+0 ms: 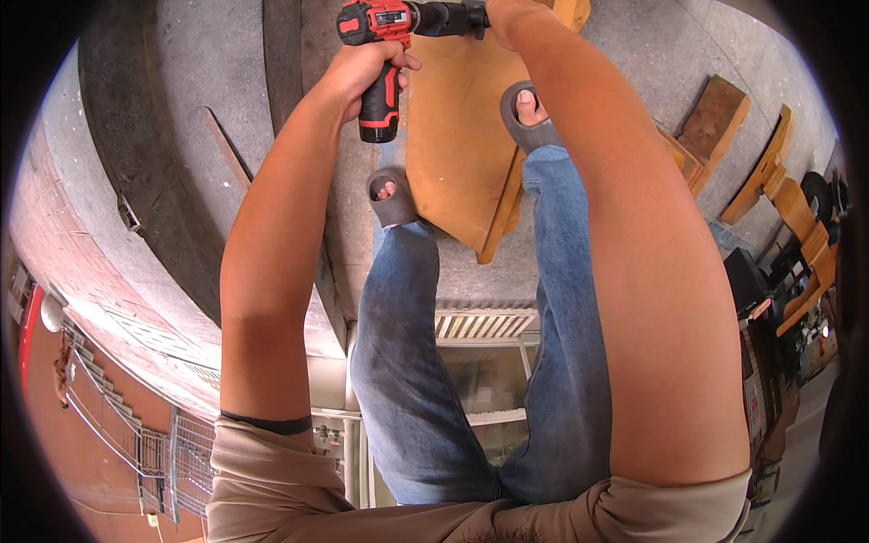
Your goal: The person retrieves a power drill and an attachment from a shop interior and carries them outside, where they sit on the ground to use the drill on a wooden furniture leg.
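A red and black cordless drill (380, 20) points to the right at the top of the head view. My left hand (373, 72) is closed around its grip, above the battery base. A dark attachment (444, 18) extends from the drill's front. Close to the tip of that attachment is my right hand (514, 20), cut off by the upper edge, so its fingers are hidden. Beneath both hands an orange-brown wooden panel (462, 136) lies on the ground between my feet, with a raised wooden strip (500, 210) along one edge.
My sandalled feet (391, 199) flank the panel. More wooden pieces (715, 122) lie to the right, near curved wooden parts (801, 217) and dark clutter. On the left, a thin wooden strip (226, 145) rests on the grey ground beside a dark curved band (136, 163).
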{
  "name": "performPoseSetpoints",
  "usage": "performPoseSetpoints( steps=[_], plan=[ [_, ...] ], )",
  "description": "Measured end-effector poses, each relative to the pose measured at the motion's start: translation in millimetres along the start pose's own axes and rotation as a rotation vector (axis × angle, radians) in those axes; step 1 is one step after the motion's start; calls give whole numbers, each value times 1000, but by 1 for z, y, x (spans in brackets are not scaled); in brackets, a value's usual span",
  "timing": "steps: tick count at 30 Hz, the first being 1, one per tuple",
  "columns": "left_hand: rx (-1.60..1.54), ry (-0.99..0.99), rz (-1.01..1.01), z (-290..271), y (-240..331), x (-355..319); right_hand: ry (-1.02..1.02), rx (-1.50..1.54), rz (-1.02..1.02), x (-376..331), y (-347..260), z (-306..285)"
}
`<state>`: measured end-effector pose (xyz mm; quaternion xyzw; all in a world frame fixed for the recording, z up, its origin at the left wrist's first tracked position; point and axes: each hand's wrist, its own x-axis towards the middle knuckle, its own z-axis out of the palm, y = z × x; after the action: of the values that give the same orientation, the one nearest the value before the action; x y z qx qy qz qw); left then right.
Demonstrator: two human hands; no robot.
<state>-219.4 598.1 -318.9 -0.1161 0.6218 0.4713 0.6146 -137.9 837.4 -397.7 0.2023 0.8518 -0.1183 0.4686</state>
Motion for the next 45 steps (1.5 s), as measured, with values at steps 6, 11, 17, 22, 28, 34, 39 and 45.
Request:
performPoseSetpoints(
  steps=[6,11,17,22,28,34,39,45],
  plan=[
    [-13,-64,23,-17,-9,-1,-7,38,-13,-28,-8,-18],
    [-59,-97,104,-13,-13,-16,38,15,-51,-19,0,-10],
    [86,-67,56,-15,-17,-10,27,43,-37,-20,-5,-15],
    [101,43,25,-10,-15,-11,16,40,-29,-18,-5,-12],
    [130,68,15,-6,-10,-15,3,46,-9,-12,-4,-9],
    [92,73,49,-7,-16,-11,-26,31,-7,-14,-4,-12],
    [97,71,17,-5,-13,-13,-20,7,-10,-8,-3,-5],
    [70,84,33,-5,-20,-10,-17,51,7,-11,-4,-5]
  ],
)
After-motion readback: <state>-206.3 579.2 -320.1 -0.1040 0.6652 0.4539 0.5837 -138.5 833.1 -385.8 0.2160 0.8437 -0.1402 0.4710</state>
